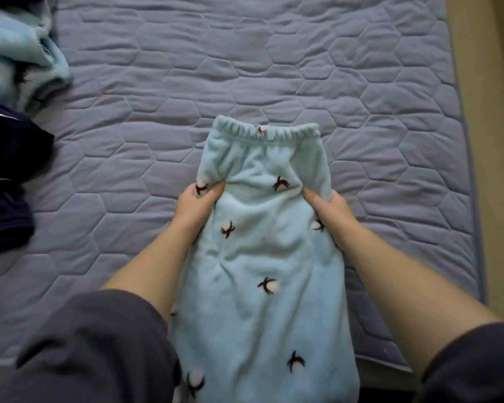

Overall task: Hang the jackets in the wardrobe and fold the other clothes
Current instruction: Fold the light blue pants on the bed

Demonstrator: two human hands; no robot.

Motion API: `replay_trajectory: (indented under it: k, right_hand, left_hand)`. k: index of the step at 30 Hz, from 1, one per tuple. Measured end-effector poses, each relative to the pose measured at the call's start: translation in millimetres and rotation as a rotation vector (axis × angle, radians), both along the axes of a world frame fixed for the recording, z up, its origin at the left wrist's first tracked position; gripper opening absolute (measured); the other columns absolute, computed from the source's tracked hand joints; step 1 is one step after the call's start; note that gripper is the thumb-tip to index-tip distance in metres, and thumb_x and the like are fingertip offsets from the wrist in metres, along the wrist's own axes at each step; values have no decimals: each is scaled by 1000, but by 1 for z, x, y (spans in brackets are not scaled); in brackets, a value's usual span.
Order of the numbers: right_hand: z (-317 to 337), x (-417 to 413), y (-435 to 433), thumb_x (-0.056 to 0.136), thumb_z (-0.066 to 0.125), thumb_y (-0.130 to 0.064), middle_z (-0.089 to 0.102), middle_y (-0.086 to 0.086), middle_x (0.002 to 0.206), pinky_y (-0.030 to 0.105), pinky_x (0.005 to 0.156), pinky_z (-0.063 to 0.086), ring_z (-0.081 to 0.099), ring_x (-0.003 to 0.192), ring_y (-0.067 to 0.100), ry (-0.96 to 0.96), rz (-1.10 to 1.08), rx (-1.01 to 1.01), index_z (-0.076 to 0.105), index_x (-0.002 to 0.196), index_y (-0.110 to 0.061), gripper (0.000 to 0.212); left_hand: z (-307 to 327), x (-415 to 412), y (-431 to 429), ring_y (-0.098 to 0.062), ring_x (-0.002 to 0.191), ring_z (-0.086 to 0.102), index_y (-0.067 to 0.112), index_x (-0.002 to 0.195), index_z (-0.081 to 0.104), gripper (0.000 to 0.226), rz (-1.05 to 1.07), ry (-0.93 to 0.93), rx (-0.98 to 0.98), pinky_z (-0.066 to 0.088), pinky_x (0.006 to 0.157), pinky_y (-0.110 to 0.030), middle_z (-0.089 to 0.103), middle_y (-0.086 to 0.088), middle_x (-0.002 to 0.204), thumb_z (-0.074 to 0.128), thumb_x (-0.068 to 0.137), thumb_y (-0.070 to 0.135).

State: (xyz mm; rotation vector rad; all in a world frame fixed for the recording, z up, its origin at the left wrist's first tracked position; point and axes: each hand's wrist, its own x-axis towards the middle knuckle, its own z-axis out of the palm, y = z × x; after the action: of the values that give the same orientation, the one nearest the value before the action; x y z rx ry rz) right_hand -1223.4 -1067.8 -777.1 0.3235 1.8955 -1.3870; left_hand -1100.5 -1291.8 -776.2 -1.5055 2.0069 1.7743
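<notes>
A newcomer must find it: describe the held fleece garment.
On the grey quilted mattress, look at the near edge. The pale blue fleece trousers lie spread, elastic waistband farthest away, left hand and right hand pinching their sides. The other blue fleece, far left by a navy garment, is crumpled.

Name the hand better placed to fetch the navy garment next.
Likely the left hand: the navy garment lies on its side of the mattress; the right hand is across the fleece pants.
</notes>
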Motion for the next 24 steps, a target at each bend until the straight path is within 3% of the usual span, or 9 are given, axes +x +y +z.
replay_trajectory:
  k: [3, 5, 7, 9, 11, 13, 17, 21, 24]
  right_hand:
    - [8, 28, 23, 85, 67, -38, 71, -2, 100, 21, 71, 52, 66, 85, 8, -169, 17, 54, 63, 106, -19, 28]
    - [19, 48, 37, 89, 63, -33, 69, 8, 105, 15, 66, 50, 63, 79, 9, -110, 23, 176, 61, 105, -13, 25]
    - [32, 62, 42, 92, 58, -26, 62, 13, 115, 22, 77, 48, 60, 91, 19, 146, 47, 398, 54, 117, -9, 31]
    - [47, 67, 30, 92, 52, -19, 50, 14, 134, 36, 100, 39, 49, 121, 28, 563, 194, 524, 45, 134, -7, 44]
    - [54, 65, 4, 89, 48, -17, 35, 16, 150, 44, 114, 24, 32, 139, 29, 910, 409, 499, 37, 143, -4, 57]
    - [46, 58, -26, 90, 46, -17, 21, 18, 155, 46, 118, 13, 18, 145, 30, 1058, 641, 450, 29, 146, -1, 61]
    - [-8, 48, -39, 96, 41, -36, 1, 16, 159, 38, 119, -4, -2, 148, 27, 1012, 985, 596, 6, 150, -2, 73]
    - [-41, 45, -16, 93, 44, -48, 10, 18, 158, 34, 119, -3, 7, 147, 27, 1058, 926, 647, 9, 150, -2, 81]
    - [-31, 51, -7, 94, 41, -47, 6, 19, 158, 37, 118, -6, 4, 147, 28, 1001, 903, 702, 9, 150, -1, 79]
  left_hand:
    - [12, 37, 17, -9, 87, 65, 19, 105, 63, 27, 17, -59, 182, 51, 73, -23, 70, -2, 106, 70, 83, 32]
    - [23, 57, 29, -20, 99, 63, 13, 116, 56, 35, -49, -156, 91, 46, 80, -29, 65, -8, 114, 67, 86, 26]
    - [38, 66, 40, -28, 114, 53, 11, 130, 44, 46, -104, -268, -190, 41, 87, -34, 55, -12, 128, 59, 89, 25]
    - [54, 58, 48, -29, 132, 37, 9, 142, 33, 57, -236, -183, -570, 31, 105, -38, 38, -14, 145, 52, 89, 18]
    - [60, 36, 54, -26, 142, 24, 9, 147, 27, 63, -429, 9, -859, 20, 114, -41, 25, -11, 154, 47, 87, 15]
    - [50, 10, 56, -25, 145, 18, 12, 148, 25, 66, -645, 103, -989, 15, 115, -46, 21, -8, 157, 42, 85, 19]
    - [-13, 5, 38, -25, 147, 8, 22, 151, 14, 64, -972, -123, -1064, 3, 116, -48, 10, -5, 159, 38, 94, 40]
    - [-45, 28, 11, -25, 146, 12, 16, 151, 15, 71, -949, -130, -1098, 4, 117, -49, 12, -8, 159, 25, 90, 52]
    - [-32, 30, 15, -25, 146, 8, 11, 151, 10, 70, -927, -186, -1075, 1, 117, -48, 8, -11, 159, 30, 94, 47]
